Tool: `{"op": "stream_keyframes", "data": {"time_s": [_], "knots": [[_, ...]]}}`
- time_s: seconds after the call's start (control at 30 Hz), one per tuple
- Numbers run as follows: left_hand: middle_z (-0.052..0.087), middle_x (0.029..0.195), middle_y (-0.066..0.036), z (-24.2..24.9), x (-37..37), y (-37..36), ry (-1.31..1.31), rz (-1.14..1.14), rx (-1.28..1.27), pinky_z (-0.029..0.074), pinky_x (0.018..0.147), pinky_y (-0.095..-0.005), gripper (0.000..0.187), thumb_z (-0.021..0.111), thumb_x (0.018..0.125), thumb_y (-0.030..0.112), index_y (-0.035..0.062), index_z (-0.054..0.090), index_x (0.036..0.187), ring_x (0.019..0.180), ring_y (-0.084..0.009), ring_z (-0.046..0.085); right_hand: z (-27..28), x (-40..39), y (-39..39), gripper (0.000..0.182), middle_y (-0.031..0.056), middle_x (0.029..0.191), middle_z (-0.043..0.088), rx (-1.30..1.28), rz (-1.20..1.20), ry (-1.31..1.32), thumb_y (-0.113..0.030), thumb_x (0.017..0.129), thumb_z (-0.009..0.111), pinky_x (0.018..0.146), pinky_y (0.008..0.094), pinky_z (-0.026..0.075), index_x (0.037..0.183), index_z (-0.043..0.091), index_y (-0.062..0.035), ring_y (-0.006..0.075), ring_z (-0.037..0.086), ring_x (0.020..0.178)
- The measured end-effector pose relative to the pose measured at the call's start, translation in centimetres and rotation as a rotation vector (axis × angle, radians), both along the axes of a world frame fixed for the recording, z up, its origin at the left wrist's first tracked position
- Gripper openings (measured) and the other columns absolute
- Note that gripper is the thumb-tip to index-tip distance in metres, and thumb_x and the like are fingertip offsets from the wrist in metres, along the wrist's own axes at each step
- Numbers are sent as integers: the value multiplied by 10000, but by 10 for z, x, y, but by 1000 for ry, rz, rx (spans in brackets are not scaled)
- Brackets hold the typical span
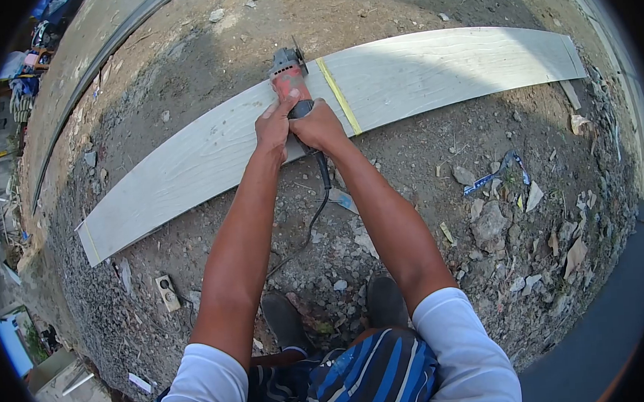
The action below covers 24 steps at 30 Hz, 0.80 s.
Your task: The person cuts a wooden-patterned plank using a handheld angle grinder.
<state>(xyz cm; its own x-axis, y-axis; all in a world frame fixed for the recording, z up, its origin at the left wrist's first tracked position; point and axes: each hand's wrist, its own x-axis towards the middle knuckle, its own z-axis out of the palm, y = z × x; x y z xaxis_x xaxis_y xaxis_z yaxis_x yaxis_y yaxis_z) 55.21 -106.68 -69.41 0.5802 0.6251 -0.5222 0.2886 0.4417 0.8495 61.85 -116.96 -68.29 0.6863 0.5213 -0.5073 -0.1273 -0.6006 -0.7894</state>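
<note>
A red and grey angle grinder (290, 83) rests over the middle of a long pale wood-grain board (446, 68). My left hand (275, 130) wraps around the grinder's body from the left. On its dark rear handle, my right hand (320, 126) is closed from the right. The thin disc (299, 53) stands edge-on at the far right side of the tool's head. Just right of the grinder, a yellow strip (339, 97) crosses the board's width. A black cord (316, 220) runs from the handle back toward my feet.
The board lies on rough, stony ground (395, 196). A white socket block (168, 293) sits at left, near my boots (285, 321). Stones (490, 224), a blue strip (497, 174) and scraps lie at right. A dark pipe-like line (93, 75) runs along the upper left.
</note>
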Motion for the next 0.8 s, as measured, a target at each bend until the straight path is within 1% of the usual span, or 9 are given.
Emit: {"op": "stream_keyframes", "data": {"time_s": [0.17,0.23,0.5,0.67,0.8], "knots": [[698,1222,-103,-3,-1,2,28,-10,19,495,974,-348,678,845,843,425,-5,650,1330,1079,-200,657,1,-1,0,844,337,1185,670,-15,1,5,-425,711,771,946,452,537,1288,508,132,438,678,1129],[699,1214,-101,-3,-2,1,-5,-12,1,496,973,-351,682,845,840,436,-3,653,1325,1070,-201,657,2,-2,-1,846,336,1188,669,-16,-2,3,-424,711,770,946,452,536,1293,504,130,438,678,1130],[699,1207,-99,7,-4,-6,6,-20,7,497,969,-356,678,835,846,448,0,656,1323,1057,-202,659,0,-3,-3,912,342,1203,662,-8,6,-3,-431,699,773,957,448,535,1339,469,144,442,671,1143],[700,1198,-94,4,-4,-6,25,-6,15,504,957,-353,656,832,852,440,5,664,1315,1048,-198,661,0,-3,-3,917,338,1200,664,-14,12,5,-440,691,783,955,443,536,1330,477,143,438,674,1141],[702,1191,-91,0,-4,-6,-13,-10,2,511,936,-343,648,833,856,423,3,661,1318,1039,-185,661,1,-2,-5,916,334,1200,666,-11,20,13,-449,691,789,953,436,536,1321,485,141,434,674,1142]]}}
